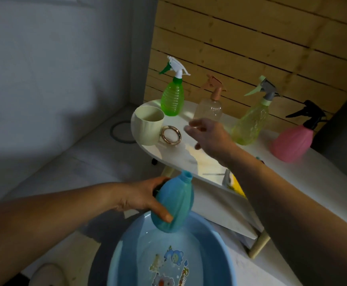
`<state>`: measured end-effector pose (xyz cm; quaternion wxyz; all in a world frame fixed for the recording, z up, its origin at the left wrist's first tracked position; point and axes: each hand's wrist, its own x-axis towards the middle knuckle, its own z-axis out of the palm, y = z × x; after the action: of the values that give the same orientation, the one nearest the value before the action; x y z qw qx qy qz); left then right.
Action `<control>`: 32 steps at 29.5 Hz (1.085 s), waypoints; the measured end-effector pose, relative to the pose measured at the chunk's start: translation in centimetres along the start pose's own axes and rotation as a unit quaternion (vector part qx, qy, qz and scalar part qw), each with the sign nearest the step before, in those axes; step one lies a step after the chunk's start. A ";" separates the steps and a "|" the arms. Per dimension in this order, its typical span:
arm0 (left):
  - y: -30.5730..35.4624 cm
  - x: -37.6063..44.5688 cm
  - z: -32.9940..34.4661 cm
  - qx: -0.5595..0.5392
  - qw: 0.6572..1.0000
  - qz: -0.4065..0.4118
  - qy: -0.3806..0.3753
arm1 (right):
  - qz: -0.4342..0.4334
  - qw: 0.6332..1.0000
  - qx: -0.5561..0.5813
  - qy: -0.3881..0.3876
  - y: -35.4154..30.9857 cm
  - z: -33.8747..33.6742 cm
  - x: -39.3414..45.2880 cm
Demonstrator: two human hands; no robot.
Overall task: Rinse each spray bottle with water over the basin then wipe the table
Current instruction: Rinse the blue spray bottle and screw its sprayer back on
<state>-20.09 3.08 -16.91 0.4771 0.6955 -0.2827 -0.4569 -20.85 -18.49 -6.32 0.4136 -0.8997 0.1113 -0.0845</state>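
My left hand grips a blue spray bottle body with no spray head on it, held upright-tilted over the blue basin, which holds some water. My right hand hovers open over the white table, fingers blurred, reaching toward the cream cup with a gold ring handle. On the table stand a green spray bottle, a clear bottle with a tan head, a yellow-green bottle with a grey head and a pink bottle with a black head.
A yellow cloth or sponge lies at the table's near edge, partly behind my right arm. A wooden slat wall backs the table. A dark ring lies on the floor at left. A table leg stands beside the basin.
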 end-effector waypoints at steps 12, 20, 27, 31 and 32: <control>-3.1 -0.4 -1.1 0.143 0.985 0.020 0.091 | 0.058 0.992 0.067 -0.093 -1.3 4.3 2.5; -4.4 -1.8 0.4 0.173 0.978 0.039 0.106 | 0.029 0.996 0.042 -0.067 -1.7 0.2 -4.0; -5.8 -3.2 1.9 0.255 0.964 0.018 0.080 | 0.046 0.997 0.023 -0.063 0.7 -1.5 -10.2; -7.2 -2.8 3.0 0.260 0.962 0.020 0.079 | 0.057 0.995 0.018 -0.078 3.1 -1.4 -12.6; -8.0 -2.4 3.6 0.256 0.963 0.017 0.083 | 0.063 0.995 0.015 -0.080 4.0 -1.3 -13.2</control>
<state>-24.70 6.69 -23.85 0.3125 0.8251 -0.3612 -0.3017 -34.42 -18.42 -9.30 0.4388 -0.8886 0.1328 0.0122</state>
